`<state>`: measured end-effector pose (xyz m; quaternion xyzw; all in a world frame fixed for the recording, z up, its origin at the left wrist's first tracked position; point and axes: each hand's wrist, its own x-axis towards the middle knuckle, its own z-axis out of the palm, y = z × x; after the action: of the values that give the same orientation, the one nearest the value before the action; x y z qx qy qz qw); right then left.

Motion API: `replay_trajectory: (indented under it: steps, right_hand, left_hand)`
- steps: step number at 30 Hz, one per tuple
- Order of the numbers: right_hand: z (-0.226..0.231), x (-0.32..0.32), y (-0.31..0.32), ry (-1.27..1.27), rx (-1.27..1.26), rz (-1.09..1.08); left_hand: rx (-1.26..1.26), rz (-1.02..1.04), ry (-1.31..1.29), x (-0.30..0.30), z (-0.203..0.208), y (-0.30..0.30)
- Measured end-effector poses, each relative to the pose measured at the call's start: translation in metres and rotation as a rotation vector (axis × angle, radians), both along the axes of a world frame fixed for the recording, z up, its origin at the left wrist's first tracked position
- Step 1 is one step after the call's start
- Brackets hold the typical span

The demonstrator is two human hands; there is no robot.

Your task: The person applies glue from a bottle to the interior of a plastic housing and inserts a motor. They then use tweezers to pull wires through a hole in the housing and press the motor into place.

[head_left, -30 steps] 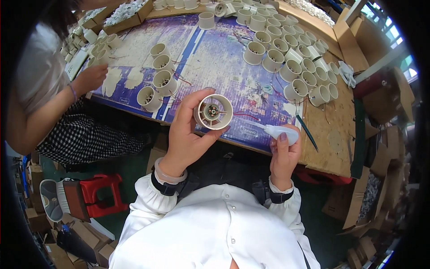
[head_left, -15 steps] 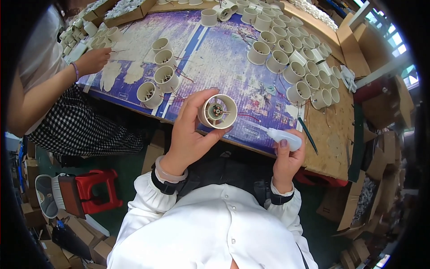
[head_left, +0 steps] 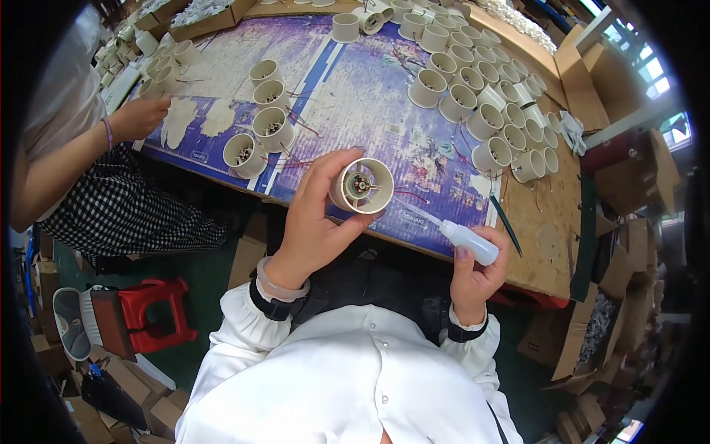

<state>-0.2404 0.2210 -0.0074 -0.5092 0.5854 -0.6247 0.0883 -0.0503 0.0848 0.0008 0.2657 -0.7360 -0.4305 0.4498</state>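
Observation:
My left hand (head_left: 314, 214) grips a cream plastic cylindrical housing (head_left: 383, 194) around its side, its open end facing me. Inside it sits a small round part (head_left: 358, 185) with coppery spots, held by spokes, and a red wire trails out on the right. In my right hand (head_left: 477, 277) is a translucent white squeeze bottle (head_left: 471, 243) with a long thin nozzle. The nozzle points up and left toward the housing, its tip apart from the rim. Thumb and fingers are closed about the bottle.
Several similar housings (head_left: 271, 130) with wires stand left of centre, and a large group (head_left: 457, 103) fills the right back of the table (head_left: 347, 96). A green pointed tool (head_left: 506, 226) lies near the right edge. Another person's hand (head_left: 140, 118) is at left, beside a red stool (head_left: 159, 314).
The squeeze bottle has tilted, its nozzle now slanting more steeply upward, and my right hand has shifted slightly down. The housing moved a little right. The other person's hand drew left.

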Motion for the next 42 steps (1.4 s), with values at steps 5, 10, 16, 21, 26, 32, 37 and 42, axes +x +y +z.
replay_trajectory:
  steps: [5,10,16,21,26,32,37,42]
  right_hand:
    - [0.004,-0.003,-0.002,0.142,-0.057,-0.033]
    - [0.009,-0.009,-0.004,0.200,-0.051,0.007]
    - [0.015,-0.011,-0.003,0.255,-0.033,0.025]
    - [0.017,-0.013,-0.004,0.305,-0.035,0.045]
    - [0.020,-0.014,-0.002,0.324,-0.041,0.051]
    - [0.020,-0.014,-0.001,0.305,-0.025,0.048]
    - [0.017,-0.011,-0.001,0.236,0.004,0.000]
    - [-0.003,-0.010,0.005,-0.342,0.135,0.003]
  left_hand:
    - [0.024,-0.012,0.001,0.000,-0.003,0.001]
    - [0.106,-0.045,0.084,-0.001,-0.003,0.002]
    - [0.108,-0.042,0.086,0.001,-0.005,0.001]
    - [0.113,-0.043,0.067,0.002,-0.006,0.002]
    - [0.133,-0.046,0.083,0.004,-0.008,0.003]
    - [0.145,-0.066,0.106,0.005,-0.009,0.004]
    - [0.176,-0.086,0.129,0.004,-0.005,0.004]
    - [0.289,-0.081,0.197,0.008,-0.005,0.004]
